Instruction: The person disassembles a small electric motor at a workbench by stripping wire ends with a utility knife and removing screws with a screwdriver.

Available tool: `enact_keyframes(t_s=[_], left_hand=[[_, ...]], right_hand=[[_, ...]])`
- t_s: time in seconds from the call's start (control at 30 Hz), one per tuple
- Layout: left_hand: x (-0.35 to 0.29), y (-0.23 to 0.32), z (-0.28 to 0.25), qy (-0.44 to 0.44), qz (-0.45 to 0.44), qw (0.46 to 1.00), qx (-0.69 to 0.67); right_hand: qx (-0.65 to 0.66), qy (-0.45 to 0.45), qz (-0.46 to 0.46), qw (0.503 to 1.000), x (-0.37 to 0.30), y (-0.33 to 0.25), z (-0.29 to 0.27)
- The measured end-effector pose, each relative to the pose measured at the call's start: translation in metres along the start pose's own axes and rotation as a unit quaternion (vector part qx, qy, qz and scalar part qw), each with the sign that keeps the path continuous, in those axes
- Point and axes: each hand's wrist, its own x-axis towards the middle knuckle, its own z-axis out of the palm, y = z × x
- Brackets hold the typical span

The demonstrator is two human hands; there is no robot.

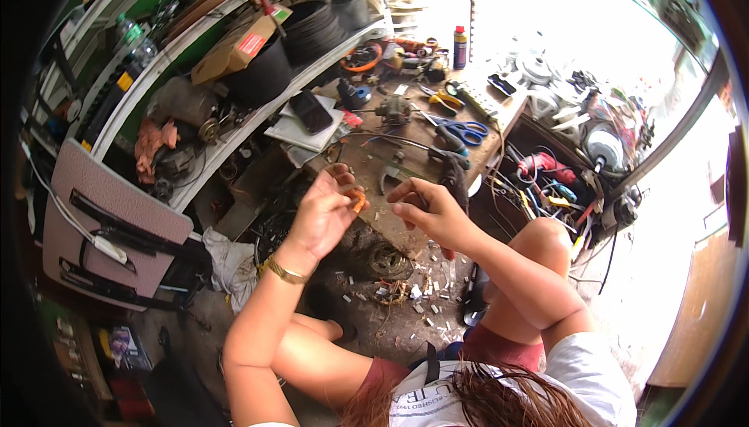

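My left hand (pixel 326 207), with a gold watch on its wrist, is raised over the near edge of the worktable (pixel 367 150). Its thumb and fingers are closed on a small orange-copper piece (pixel 358 199), too small to name exactly. Level with it, a short gap to the right, is my right hand (pixel 431 210). Its fingers are curled in toward the thumb, and whatever they pinch, if anything, is hidden. Beyond the hands a small electric motor (pixel 394 111) stands on the table. To its right lie blue-handled scissors (pixel 470 132) and yellow-handled pliers (pixel 445 101).
A black phone (pixel 311 112) rests on papers at the table's left. A spray can (pixel 459 47) stands at the back. Right of the table, a drawer holds tools and a red power tool (pixel 544 166). Metal shelves (pixel 226 142) line the left. Small scraps (pixel 421 302) litter the floor.
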Motion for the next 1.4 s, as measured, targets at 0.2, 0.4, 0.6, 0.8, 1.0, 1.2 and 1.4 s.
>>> enact_keyframes(t_s=[0.2,0.4,0.6,0.8,1.0,1.2,1.4], left_hand=[[-0.004,-0.053,0.06,0.034,0.128,0.989,0.068],[-0.01,-0.085,0.066,0.06,0.199,0.958,0.197],[-0.008,-0.078,0.061,0.07,0.106,0.976,0.178],[-0.012,-0.062,0.047,0.048,-0.086,0.995,-0.017],[-0.013,-0.061,0.035,0.059,-0.053,0.993,-0.086],[-0.019,-0.059,0.05,0.052,-0.005,0.992,-0.117],[-0.02,-0.061,0.051,0.045,0.005,0.994,-0.102]], right_hand=[[-0.027,0.013,-0.009,1.0,-0.007,0.006,-0.007],[0.045,0.039,-0.036,0.998,-0.014,0.004,-0.01],[-0.114,0.098,-0.141,0.978,-0.018,-0.002,-0.018],[-0.225,0.07,-0.201,0.951,-0.015,-0.001,-0.013],[-0.256,0.079,-0.188,0.945,-0.019,-0.014,-0.006],[-0.252,0.022,-0.184,0.95,-0.023,-0.01,0.002],[-0.261,0.027,-0.185,0.947,-0.022,-0.007,0.004]])
